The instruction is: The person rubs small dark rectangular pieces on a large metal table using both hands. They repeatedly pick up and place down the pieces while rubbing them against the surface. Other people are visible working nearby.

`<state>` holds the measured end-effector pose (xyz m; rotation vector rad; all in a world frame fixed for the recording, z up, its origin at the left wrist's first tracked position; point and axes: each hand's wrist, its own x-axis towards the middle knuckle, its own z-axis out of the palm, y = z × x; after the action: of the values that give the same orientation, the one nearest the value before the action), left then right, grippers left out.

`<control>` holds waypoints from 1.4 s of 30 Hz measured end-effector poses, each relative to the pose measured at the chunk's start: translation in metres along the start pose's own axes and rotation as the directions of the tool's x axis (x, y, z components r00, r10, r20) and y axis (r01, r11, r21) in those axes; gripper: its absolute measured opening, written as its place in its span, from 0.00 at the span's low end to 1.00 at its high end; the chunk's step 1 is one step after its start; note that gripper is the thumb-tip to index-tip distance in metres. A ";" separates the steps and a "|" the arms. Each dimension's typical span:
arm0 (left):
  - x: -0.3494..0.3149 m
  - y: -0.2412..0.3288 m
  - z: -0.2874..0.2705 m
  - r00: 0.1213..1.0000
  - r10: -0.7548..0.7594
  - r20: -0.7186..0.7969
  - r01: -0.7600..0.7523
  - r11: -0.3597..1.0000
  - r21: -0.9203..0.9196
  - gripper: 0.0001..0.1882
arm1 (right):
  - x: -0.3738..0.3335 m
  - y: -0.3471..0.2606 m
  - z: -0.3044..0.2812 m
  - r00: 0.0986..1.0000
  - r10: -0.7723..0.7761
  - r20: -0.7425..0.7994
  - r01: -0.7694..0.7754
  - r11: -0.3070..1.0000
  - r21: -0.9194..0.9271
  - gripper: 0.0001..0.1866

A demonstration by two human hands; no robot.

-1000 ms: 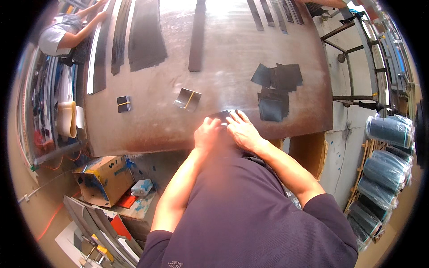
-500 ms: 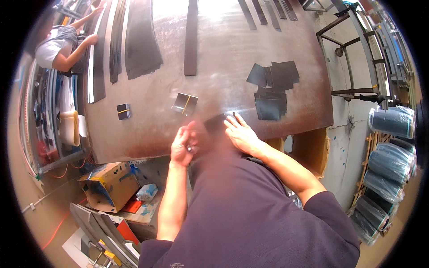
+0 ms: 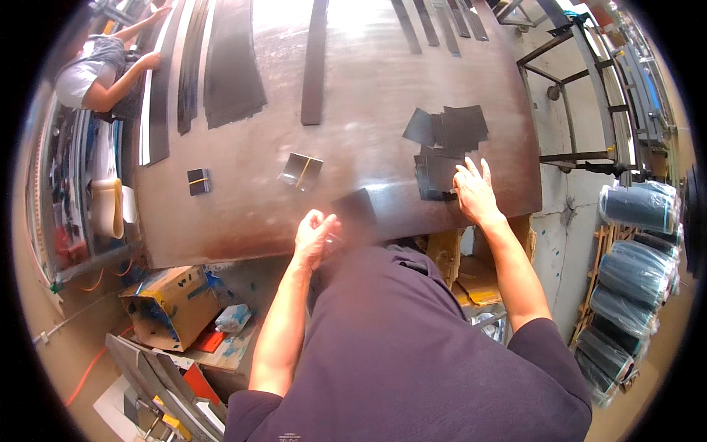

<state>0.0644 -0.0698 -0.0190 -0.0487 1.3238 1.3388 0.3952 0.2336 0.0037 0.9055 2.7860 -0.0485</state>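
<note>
My left hand (image 3: pixel 315 239) is closed at the table's near edge, with the fingers curled in. A small shiny bit shows beside the fingers, too blurred to name. Just right of it a dark square sheet (image 3: pixel 356 212) lies on the table. My right hand (image 3: pixel 476 190) has its fingers spread over the right edge of a loose pile of dark square sheets (image 3: pixel 436 173). A second group of such sheets (image 3: pixel 462 127) lies just beyond. Two banded stacks of small dark squares sit to the left: one stack (image 3: pixel 303 171) near the middle, another stack (image 3: pixel 198 181) farther left.
Long dark strips (image 3: pixel 313 66) and wider sheets (image 3: pixel 232 74) lie across the metal table (image 3: pixel 243 206). A co-worker (image 3: pixel 103 77) handles strips at the far left. A cardboard box (image 3: pixel 173 306) stands below left, wrapped rolls (image 3: pixel 637 206) and a metal frame (image 3: pixel 574 96) on the right.
My right hand has moved right, from the dark square sheet near the middle to the loose pile. My left hand has shifted slightly right and its fingers are more curled.
</note>
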 end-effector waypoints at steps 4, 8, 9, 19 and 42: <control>0.025 -0.019 0.019 0.843 0.507 0.177 -0.428 0.436 0.792 0.14 | 0.001 0.011 0.015 1.000 0.011 -0.014 -0.010 0.996 0.084 0.04; 0.020 -0.012 0.036 0.853 0.436 0.289 -0.369 0.110 0.923 0.15 | 0.002 -0.006 0.002 0.998 0.038 -0.055 -0.032 0.993 0.112 0.04; 0.023 -0.014 0.036 0.834 0.445 0.326 -0.394 0.068 0.916 0.19 | 0.002 -0.012 -0.006 0.996 0.050 -0.069 -0.042 0.993 0.111 0.04; 0.024 -0.026 0.035 0.803 0.504 0.317 -0.384 0.032 0.923 0.17 | 0.051 -0.152 0.006 0.974 0.010 -0.224 0.093 0.891 0.444 0.03; 0.022 -0.025 0.041 0.810 0.529 0.253 -0.340 0.072 0.938 0.06 | 0.037 -0.176 -0.005 0.896 -0.434 -0.097 0.444 0.857 0.264 0.09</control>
<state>0.1019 -0.0361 -0.0350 1.2972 2.2537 0.6739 0.2622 0.1125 -0.0052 0.2937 3.0062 -0.5150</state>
